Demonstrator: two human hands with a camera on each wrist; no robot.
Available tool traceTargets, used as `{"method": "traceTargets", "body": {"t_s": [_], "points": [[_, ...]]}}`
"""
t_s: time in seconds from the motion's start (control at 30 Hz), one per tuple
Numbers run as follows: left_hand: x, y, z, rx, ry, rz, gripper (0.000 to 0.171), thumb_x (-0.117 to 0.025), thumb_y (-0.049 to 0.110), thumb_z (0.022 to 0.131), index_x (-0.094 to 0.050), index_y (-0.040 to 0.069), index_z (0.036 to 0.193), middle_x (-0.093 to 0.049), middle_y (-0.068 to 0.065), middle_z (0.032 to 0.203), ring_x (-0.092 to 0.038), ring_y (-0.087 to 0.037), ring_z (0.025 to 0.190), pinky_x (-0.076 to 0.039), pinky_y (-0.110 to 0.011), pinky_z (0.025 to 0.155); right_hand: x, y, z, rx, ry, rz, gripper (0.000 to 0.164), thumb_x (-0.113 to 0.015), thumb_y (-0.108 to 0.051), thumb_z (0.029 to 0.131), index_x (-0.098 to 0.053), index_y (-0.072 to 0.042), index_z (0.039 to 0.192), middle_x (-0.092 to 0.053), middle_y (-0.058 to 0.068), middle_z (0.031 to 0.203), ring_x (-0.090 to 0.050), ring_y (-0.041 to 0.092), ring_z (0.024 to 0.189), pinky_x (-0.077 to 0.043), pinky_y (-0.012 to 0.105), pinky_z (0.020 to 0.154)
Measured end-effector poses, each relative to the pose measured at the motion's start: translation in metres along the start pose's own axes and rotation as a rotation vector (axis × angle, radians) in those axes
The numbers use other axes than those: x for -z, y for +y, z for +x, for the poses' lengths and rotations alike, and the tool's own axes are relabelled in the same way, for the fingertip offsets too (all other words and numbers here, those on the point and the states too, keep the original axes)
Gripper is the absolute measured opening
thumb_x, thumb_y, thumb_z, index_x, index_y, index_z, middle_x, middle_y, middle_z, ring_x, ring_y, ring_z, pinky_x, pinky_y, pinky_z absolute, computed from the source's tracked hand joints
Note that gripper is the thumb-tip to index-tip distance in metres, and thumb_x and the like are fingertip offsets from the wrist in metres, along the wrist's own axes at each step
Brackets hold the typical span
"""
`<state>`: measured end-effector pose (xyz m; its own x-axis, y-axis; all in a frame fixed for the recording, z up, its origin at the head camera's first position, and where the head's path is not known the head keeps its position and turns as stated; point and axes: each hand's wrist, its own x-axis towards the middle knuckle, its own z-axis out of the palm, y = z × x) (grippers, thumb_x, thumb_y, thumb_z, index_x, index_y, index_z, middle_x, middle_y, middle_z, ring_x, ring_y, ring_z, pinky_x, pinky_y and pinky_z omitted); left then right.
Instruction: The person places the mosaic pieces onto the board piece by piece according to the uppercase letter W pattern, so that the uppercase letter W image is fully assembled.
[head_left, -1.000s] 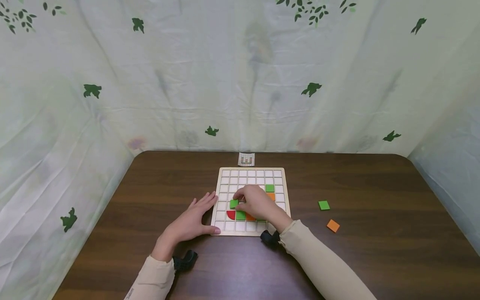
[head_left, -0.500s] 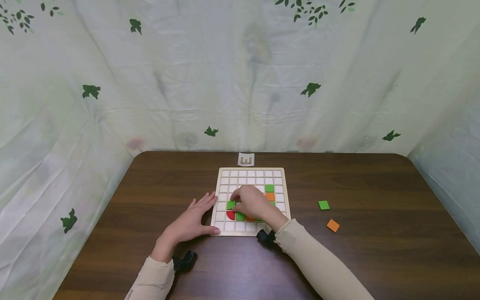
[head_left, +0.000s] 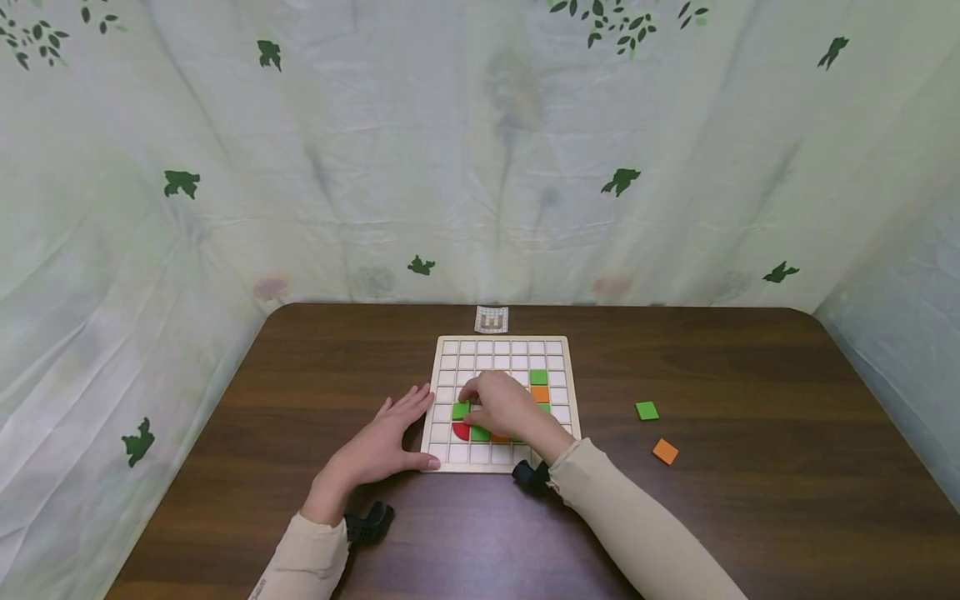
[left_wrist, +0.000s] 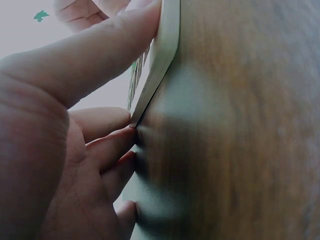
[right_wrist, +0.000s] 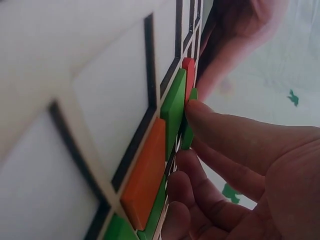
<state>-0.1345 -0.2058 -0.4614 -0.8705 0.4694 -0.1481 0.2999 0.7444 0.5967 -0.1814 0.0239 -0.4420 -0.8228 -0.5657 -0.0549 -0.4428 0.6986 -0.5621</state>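
A white gridded board (head_left: 501,454) with a pale wooden frame lies on the table. My left hand (head_left: 378,447) rests at its left side, fingers spread along the edge and thumb on the front corner. In the left wrist view, the thumb (left_wrist: 110,50) lies against the wooden rim (left_wrist: 165,65). My right hand (head_left: 513,408) reaches over the board and pinches a green square tile (head_left: 461,411) between thumb and fingers, right behind a red rounded tile (head_left: 461,431). The right wrist view shows this green tile (right_wrist: 187,134) tilted at the board's surface. My right hand hides several cells.
Green (head_left: 538,377) and orange (head_left: 539,394) tiles sit in cells on the board's right part. A loose green tile (head_left: 647,410) and a loose orange tile (head_left: 665,451) lie on the table to the right. Behind the board is a small printed card (head_left: 491,319).
My right hand has shifted slightly left with the green tile, which now sits over the cell behind the red tile. The left hand has stayed in place.
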Motion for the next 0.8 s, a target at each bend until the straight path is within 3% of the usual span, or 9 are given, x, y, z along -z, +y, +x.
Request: {"method": "traceTargets", "body": {"t_s": [0.37, 0.8], "points": [[0.000, 0.000, 0.000, -0.003, 0.001, 0.005, 0.101, -0.084, 0.042, 0.080, -0.032, 0.003, 0.157, -0.022, -0.011, 0.165, -0.014, -0.031, 0.153, -0.007, -0.058, 0.122, 0.003, 0.005, -0.004, 0.010, 0.013, 0.045, 0.028, -0.080, -0.016, 0.086, -0.076, -0.006, 0.111, -0.074, 0.002, 0.102, -0.067, 0.016, 0.095, -0.054, 0.031, 0.085], [0.000, 0.004, -0.001, 0.015, 0.000, 0.004, 0.100, -0.083, 0.041, 0.081, -0.032, 0.002, 0.157, -0.022, -0.013, 0.165, -0.014, -0.034, 0.153, -0.006, -0.058, 0.122, 0.041, 0.027, -0.036, 0.029, 0.091, 0.209, 0.033, -0.078, -0.017, 0.088, -0.073, -0.004, 0.118, -0.071, 0.007, 0.112, -0.064, 0.023, 0.097, -0.053, 0.036, 0.083]]}}
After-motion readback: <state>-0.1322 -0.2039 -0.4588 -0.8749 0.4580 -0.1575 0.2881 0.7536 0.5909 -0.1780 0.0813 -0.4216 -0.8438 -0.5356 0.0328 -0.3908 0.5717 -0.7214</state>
